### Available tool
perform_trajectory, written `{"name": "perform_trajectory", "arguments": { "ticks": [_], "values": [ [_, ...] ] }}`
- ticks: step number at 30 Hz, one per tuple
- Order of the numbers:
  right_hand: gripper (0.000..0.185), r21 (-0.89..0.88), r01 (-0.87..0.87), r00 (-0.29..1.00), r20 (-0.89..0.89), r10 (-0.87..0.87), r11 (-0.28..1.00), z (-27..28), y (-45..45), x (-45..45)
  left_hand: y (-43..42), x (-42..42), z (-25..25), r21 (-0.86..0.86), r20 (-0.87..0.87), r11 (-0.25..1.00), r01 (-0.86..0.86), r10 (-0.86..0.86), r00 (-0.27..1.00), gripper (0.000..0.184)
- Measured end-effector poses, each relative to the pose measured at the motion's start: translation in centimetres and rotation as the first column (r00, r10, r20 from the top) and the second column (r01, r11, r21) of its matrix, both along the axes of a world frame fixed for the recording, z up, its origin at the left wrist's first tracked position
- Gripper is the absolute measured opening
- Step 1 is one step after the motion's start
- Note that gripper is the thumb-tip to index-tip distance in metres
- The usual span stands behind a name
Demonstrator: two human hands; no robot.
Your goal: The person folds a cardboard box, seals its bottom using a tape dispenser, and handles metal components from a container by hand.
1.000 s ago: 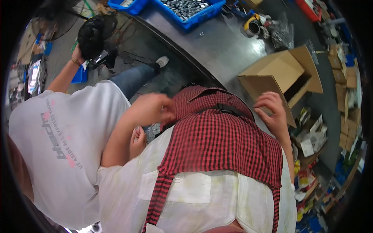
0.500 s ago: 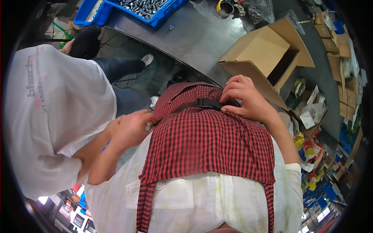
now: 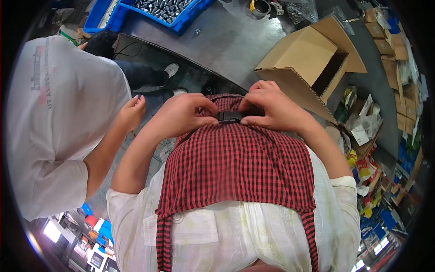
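Note:
A black plastic buckle (image 3: 230, 117) on a dark waist strap sits at the front of the red-and-black checked apron (image 3: 235, 167). From the left, my left hand (image 3: 188, 114) pinches at the buckle's side, thumb and fingers closed round the strap there. On the other side, my right hand (image 3: 268, 108) has its thumb and fingers closed at the buckle's right end. Both hands partly cover the strap, so the exact grip points are hidden. The buckle looks joined across its middle.
A person in a white T-shirt (image 3: 68, 118) stands close on my left, one hand (image 3: 132, 111) near my left forearm. Ahead is a metal table (image 3: 217, 41) with a blue bin (image 3: 181, 27) of metal parts. An open cardboard box (image 3: 294, 54) stands at its right.
My left hand has come from the apron's left side to the buckle. My right hand has shifted slightly left. The other person's hand now shows apart from mine.

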State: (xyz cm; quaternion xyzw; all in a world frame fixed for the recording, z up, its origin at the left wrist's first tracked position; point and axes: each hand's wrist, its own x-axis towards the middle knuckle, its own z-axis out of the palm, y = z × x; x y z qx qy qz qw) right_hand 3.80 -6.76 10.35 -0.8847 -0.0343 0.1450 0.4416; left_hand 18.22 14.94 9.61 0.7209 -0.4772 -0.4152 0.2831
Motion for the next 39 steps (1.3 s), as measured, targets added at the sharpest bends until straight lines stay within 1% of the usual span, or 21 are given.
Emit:
{"name": "perform_trajectory", "arguments": {
  "ticks": [1, 3, 4, 6, 7, 8, 10, 12, 13, 15, 18, 23, 28, 30, 32, 34, 35, 36, 37, 38, 39],
  "values": [
    [0.022, -0.014, -0.051, 0.999, -0.007, 0.051, 0.999, 0.2, 0.1, 0.4, -0.1, 0.1, 0.1, 0.001, 0.002, 1.0, -0.005, 0.005, 1.0, 0.028],
    [0.026, -0.049, -0.122, 0.992, -0.038, 0.12, 0.991, -0.1, 0.3, 0.9, -0.2, 0.3, 0.3, 0.131, 0.046, 0.984, 0.122, -0.129, 0.991, 0.033],
    [0.03, -0.083, -0.19, 0.98, -0.073, 0.184, 0.978, -0.2, 0.3, 1.2, -0.2, 0.2, 0.2, 0.131, 0.047, 0.984, 0.118, -0.125, 0.991, 0.033],
    [0.033, -0.079, -0.222, 0.97, -0.123, 0.212, 0.972, -0.3, 0.5, 1.8, 0.0, 0.0, 0.0, 0.124, -0.06, 0.985, 0.116, -0.109, 0.992, 0.035],
    [0.036, -0.077, -0.251, 0.957, -0.17, 0.235, 0.965, -0.3, 0.6, 2.0, 0.2, -0.2, -0.3, 0.123, -0.059, 0.986, 0.116, -0.109, 0.992, 0.035],
    [0.036, -0.082, -0.25, 0.958, -0.168, 0.234, 0.965, -0.5, 0.6, 2.1, 0.3, -0.3, -0.9, 0.1, -0.066, 0.991, 0.085, -0.079, 0.995, 0.036],
    [0.034, 0.008, -0.148, 0.95, -0.279, 0.144, 0.989, -0.9, 0.4, 2.1, 0.4, -0.3, -1.9, 0.07, -0.072, 0.996, 0.06, -0.055, 0.996, 0.036],
    [0.034, 0.059, -0.075, 0.937, -0.336, 0.091, 0.995, -1.5, 0.4, 1.9, 0.4, -0.4, -2.9, 0.085, -0.238, 0.995, -0.052, 0.071, 0.969, 0.037],
    [0.034, 0.111, -0.005, 0.918, -0.393, 0.048, 0.994, -1.6, 0.3, 2.0, 0.4, -0.3, -3.3, 0.079, -0.236, 0.996, -0.051, 0.069, 0.969, 0.037],
    [0.034, 0.115, 0.0, 0.916, -0.398, 0.046, 0.993, -1.5, 0.3, 2.1, 0.6, -0.3, -4.0, 0.079, -0.335, 0.994, -0.078, 0.1, 0.937, 0.028],
    [0.035, 0.131, -0.009, 0.906, -0.418, 0.063, 0.991, -1.4, 0.7, 2.5, 0.6, 0.1, -3.5, 0.15, -0.363, 0.986, -0.078, 0.128, 0.923, 0.025],
    [0.036, 0.118, -0.043, 0.905, -0.415, 0.089, 0.992, -1.3, 1.0, 3.0, 1.0, 0.2, -3.4, 0.127, -0.341, 0.986, -0.105, 0.143, 0.929, 0.027],
    [0.034, 0.079, -0.083, 0.937, -0.333, 0.105, 0.993, -0.8, 1.5, 3.1, 1.3, 0.3, -2.6, 0.098, -0.292, 0.99, -0.104, 0.129, 0.948, 0.032],
    [0.034, 0.043, -0.13, 0.949, -0.283, 0.137, 0.991, -0.6, 1.5, 3.3, 1.3, 0.4, -2.2, 0.117, -0.284, 0.988, -0.097, 0.127, 0.95, 0.042],
    [0.034, 0.005, -0.172, 0.957, -0.235, 0.168, 0.985, -0.2, 1.2, 3.4, 1.4, 0.6, -2.1, 0.1, -0.279, 0.992, -0.077, 0.103, 0.955, 0.04],
    [0.031, 0.054, -0.101, 0.988, -0.115, 0.107, 0.993, 0.9, 0.2, 3.0, 1.3, 1.1, -1.8, 0.067, -0.269, 0.998, -0.021, 0.038, 0.962, 0.038],
    [0.031, 0.026, -0.065, 0.992, -0.104, 0.067, 0.998, 1.6, -0.6, 2.3, 1.4, 1.5, -1.8, 0.05, -0.298, 0.999, -0.011, 0.026, 0.954, 0.035],
    [0.03, 0.048, 0.081, 0.996, -0.036, -0.079, 0.996, 2.4, -1.4, 1.0, 1.3, 2.0, -1.8, 0.026, -0.323, 1.0, 0.011, -0.002, 0.946, 0.032],
    [0.03, 0.073, 0.225, 0.973, 0.043, -0.228, 0.972, 3.4, -2.5, -0.4, 1.2, 2.9, -1.9, 0.115, -0.424, 0.993, -0.005, 0.054, 0.904, 0.025],
    [0.028, 0.014, 0.34, 0.933, 0.119, -0.339, 0.941, 4.6, -3.7, -2.3, 1.2, 3.5, -2.3, 0.124, -0.372, 0.987, -0.099, 0.139, 0.918, 0.028],
    [0.028, -0.018, 0.394, 0.908, 0.162, -0.386, 0.919, 5.2, -5.0, -4.6, 0.1, 4.2, -1.4, 0.1, -0.24, 0.986, -0.134, 0.154, 0.958, 0.027]
  ]
}}
